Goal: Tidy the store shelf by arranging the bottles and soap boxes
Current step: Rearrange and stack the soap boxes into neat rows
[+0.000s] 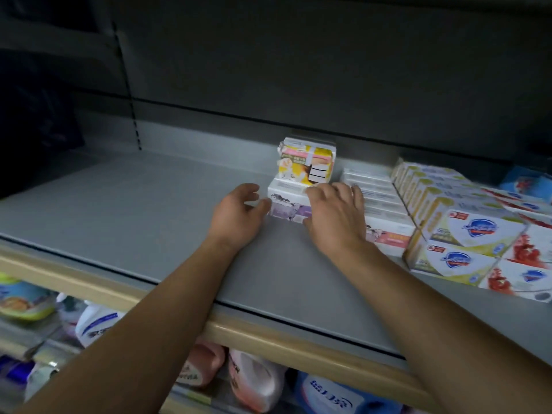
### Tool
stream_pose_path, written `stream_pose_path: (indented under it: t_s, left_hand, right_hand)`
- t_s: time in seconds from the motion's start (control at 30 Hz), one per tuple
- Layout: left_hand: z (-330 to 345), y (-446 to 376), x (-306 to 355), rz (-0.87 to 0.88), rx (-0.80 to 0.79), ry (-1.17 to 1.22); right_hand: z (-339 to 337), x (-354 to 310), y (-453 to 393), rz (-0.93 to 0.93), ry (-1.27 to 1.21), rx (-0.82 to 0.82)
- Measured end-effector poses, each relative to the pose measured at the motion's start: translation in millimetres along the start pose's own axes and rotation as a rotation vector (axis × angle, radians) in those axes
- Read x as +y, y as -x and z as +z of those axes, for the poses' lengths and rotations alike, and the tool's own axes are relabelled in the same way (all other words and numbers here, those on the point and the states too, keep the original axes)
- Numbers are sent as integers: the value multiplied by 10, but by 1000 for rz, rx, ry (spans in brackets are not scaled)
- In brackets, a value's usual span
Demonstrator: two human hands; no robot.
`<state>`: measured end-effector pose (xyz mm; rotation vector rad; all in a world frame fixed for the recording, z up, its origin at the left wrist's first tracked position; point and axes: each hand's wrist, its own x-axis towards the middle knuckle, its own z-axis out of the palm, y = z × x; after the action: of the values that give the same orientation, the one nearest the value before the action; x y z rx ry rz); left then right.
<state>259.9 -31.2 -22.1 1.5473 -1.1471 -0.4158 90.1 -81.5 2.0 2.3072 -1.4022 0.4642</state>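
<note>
Both your arms reached over the front edge of the grey shelf (149, 210), and the two hands came close together at the same small stack of soap boxes. Your left hand (237, 213) lay on the shelf just to the left of the white and purple soap box (288, 204). Its thumb touched the lower left corner of this box, and the other fingers were loosely curled near the upper left edge, holding nothing that I could see. Your right hand (336, 216) was on the other side of the same box, with straight, relaxed fingers lying over its top right part and covering the right end. So the box stood between your two hands, touched from both sides but not gripped.

On top of this box, just beyond your fingertips, stood the yellow and white soap pack (307, 162), a little tilted, close to the back wall of the shelf.

Directly right of your right hand there was a row of white soap boxes (376, 189), and the side of the hand touched or almost touched them; I could not tell which. Farther right of that hand stood the green and white soap boxes (460, 234) in two layers, and beyond them the boxes with red print (531, 249).

Below your forearms, on the lower shelf, some bottles (257, 380) lay and stood, blurred.
</note>
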Motion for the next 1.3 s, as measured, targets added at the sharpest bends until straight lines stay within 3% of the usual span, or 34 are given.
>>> stream_pose_path:
  t_s: [0.17,0.37,0.47,0.63,0.7,0.83,0.97,1.13,1.3]
  left_hand:
    - [11,50,35,96,-113,-97]
    - [-45,79,76,220,-183,-122]
    - [-57,132,128,209,-208,94]
    - [-57,227,170,90,-302,540]
    - [-87,232,186,-11,-328,606]
    - [-153,185,195,-233,-406,575]
    - [-116,189,170,-239,-472,458]
    - [-105,178,162,-229,-401,415]
    - [-90,174,149,-234,-418,475]
  right_hand:
    - [-26,-33,74,-36,-121,121]
    - [-145,-30,301,-45,-624,188]
    - [-258,113,394,-19,-798,240]
    - [-262,233,624,-128,-879,36]
    - [-247,232,639,-104,-913,18]
    - [-268,244,642,139,-1191,-31]
    - [-286,296,599,418,-1293,-191]
    - [-224,257,562,471,-1388,-330]
    - [-237,262,543,448,-1541,-277]
